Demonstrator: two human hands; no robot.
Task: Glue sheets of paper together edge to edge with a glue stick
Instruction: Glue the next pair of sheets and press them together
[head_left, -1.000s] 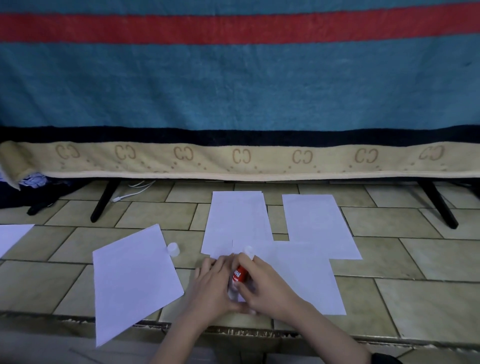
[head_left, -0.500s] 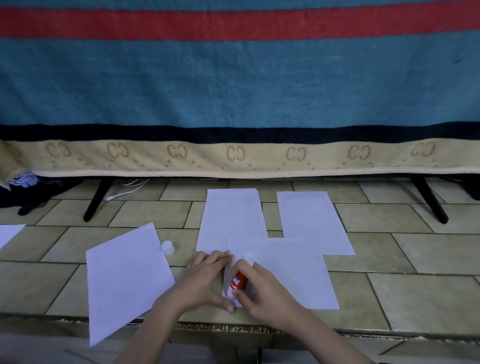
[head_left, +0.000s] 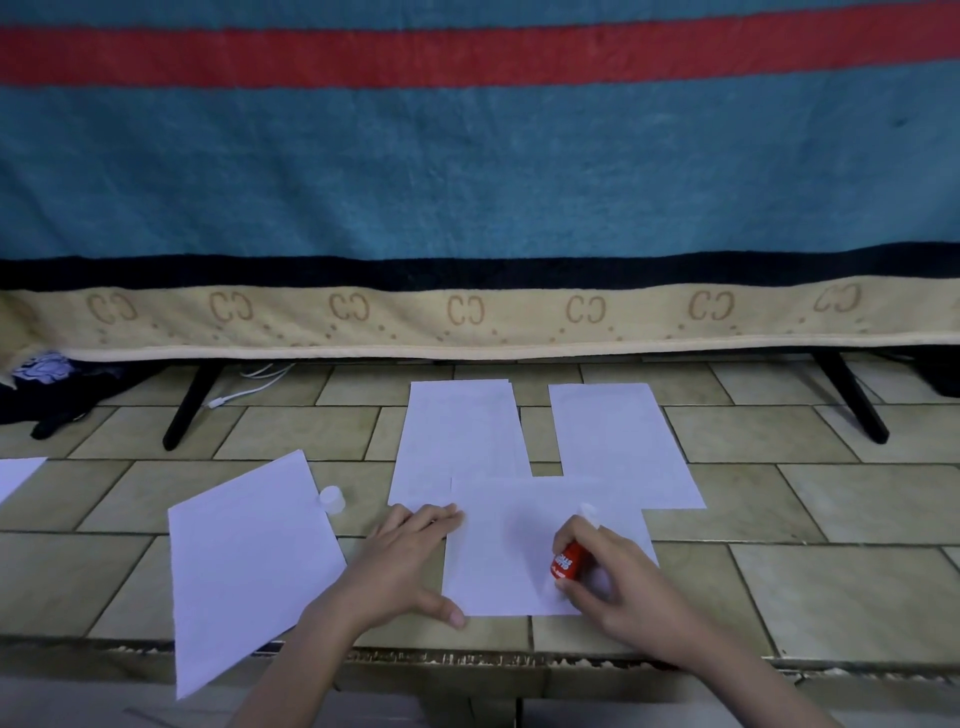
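Gluing underway: left hand (head_left: 410, 566) spread flat pins the near sheet (head_left: 519, 545) while right hand (head_left: 618, 587) pinches the glue stick (head_left: 569, 561), which next needs a stroke along the sheet's edge

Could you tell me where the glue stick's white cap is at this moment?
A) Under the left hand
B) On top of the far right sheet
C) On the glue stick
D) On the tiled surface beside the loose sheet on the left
D: the white cap stands on the tiled surface by the loose sheet, while the right hand holds the uncapped glue stick.
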